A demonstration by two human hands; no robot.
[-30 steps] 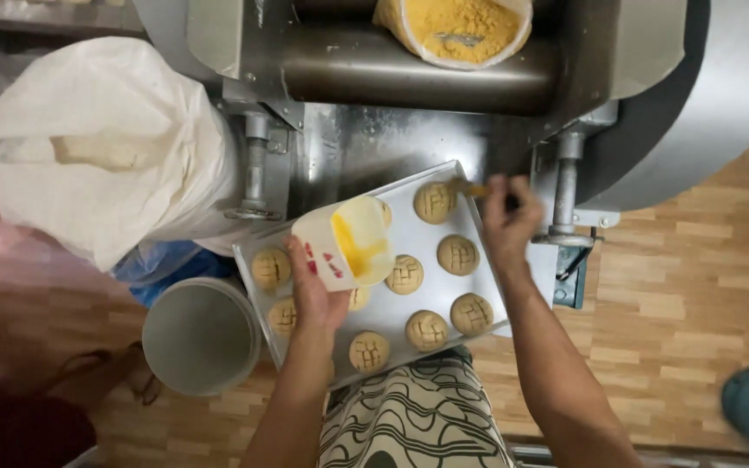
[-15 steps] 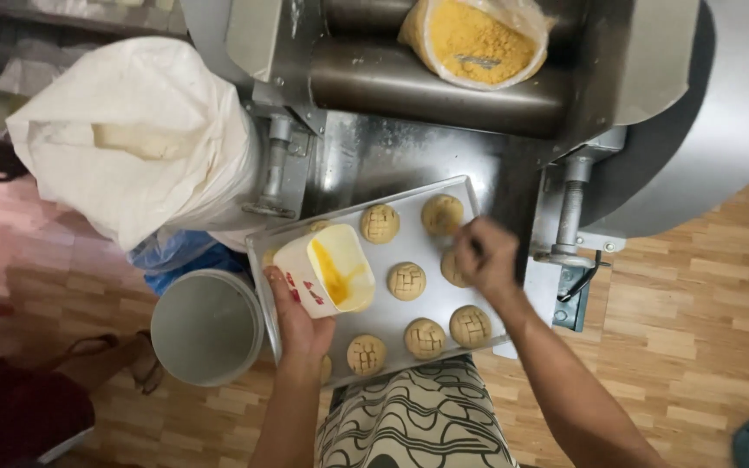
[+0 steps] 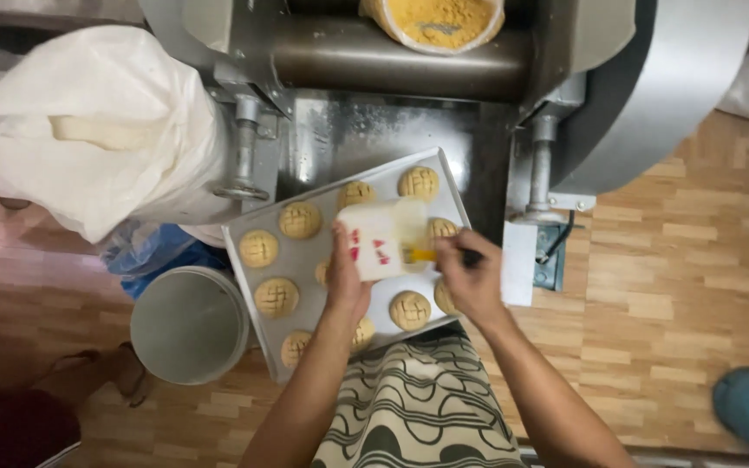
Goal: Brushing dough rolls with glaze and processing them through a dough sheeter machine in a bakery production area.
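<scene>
**Wash cup held tilted over the tray: a spill is the nearest risk**

Closest to me, my left hand (image 3: 346,282) is wrapped around a small white plastic cup (image 3: 377,240), fingers pressed on its side, holding it in the air above the middle of the baking tray (image 3: 249,273). My right hand (image 3: 472,279) pinches a brush (image 3: 426,255) whose yellow tip sits at the cup's mouth. I judge the cup is tipped toward the brush, so a heavier dip could push yellow liquid over the rim onto the scored cookies (image 3: 410,308) directly under the grip

Just beyond the grip, the tray rests at an angle on the metal machine (image 3: 366,130), one corner overhanging toward my lap. I judge that leaning on it could rock it and slide the cookies

Left of the grip and lower stands a round metal bucket (image 3: 189,324), with a big white sack (image 3: 97,130) past it. Farthest out, above the tray, a tub of yellow crumbs (image 3: 433,22) lies on the machine's roller; a knock could shake crumbs down
</scene>
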